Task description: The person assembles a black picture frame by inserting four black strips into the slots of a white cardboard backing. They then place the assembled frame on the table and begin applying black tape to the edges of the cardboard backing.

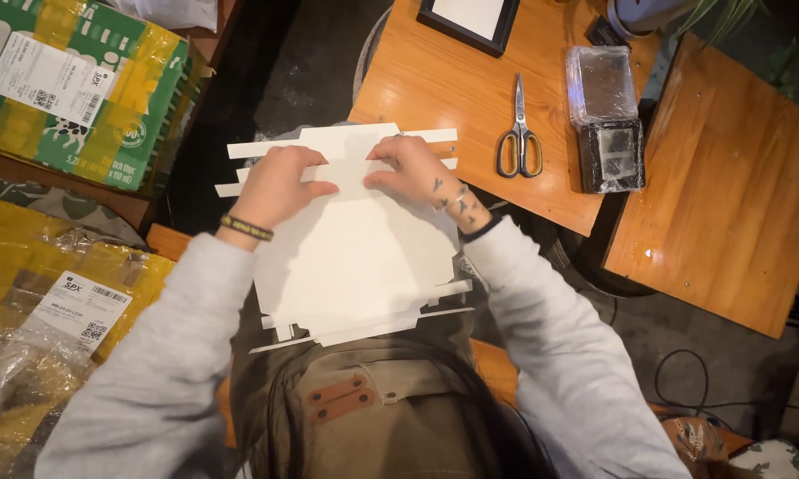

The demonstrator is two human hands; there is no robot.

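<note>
1. At the far left a green and yellow cardboard box (71, 84) with a white shipping label rests on a dark wooden ledge; below it lie crinkled yellow plastic-wrapped parcels (53, 302), glossy and creased, one with a white label of its own.
2. The floor (310, 62) between box and furniture is dark, dull and scuffed.
3. In the middle, flat white card sheets (355, 257), smooth and matt with notched, tabbed edges, lie stacked over the person's lap, their far edge reaching the near corner of the tabletop (452, 98).
4. The left hand (275, 188), with a dark woven band at the wrist, presses down on the upper left of the sheets, fingers curled and thumb stretched toward the centre.
5. The right hand (415, 168) lies just beside it on the upper right; its grip pinches a narrow fold of the card between thumb and fingertips.
6. Both sleeves are soft grey fleece; an olive canvas backpack (364, 417) with a brown leather patch sits below the sheets.
7. The tabletop is varnished orange wood, shiny under the light. On it: a black picture frame (470, 22), steel scissors (518, 133) with dark handles, closed, and a clear plastic box (605, 115), well apart from the hands.
8. At the right, a second wooden board (728, 186), square and glossy, stands tilted.
</note>
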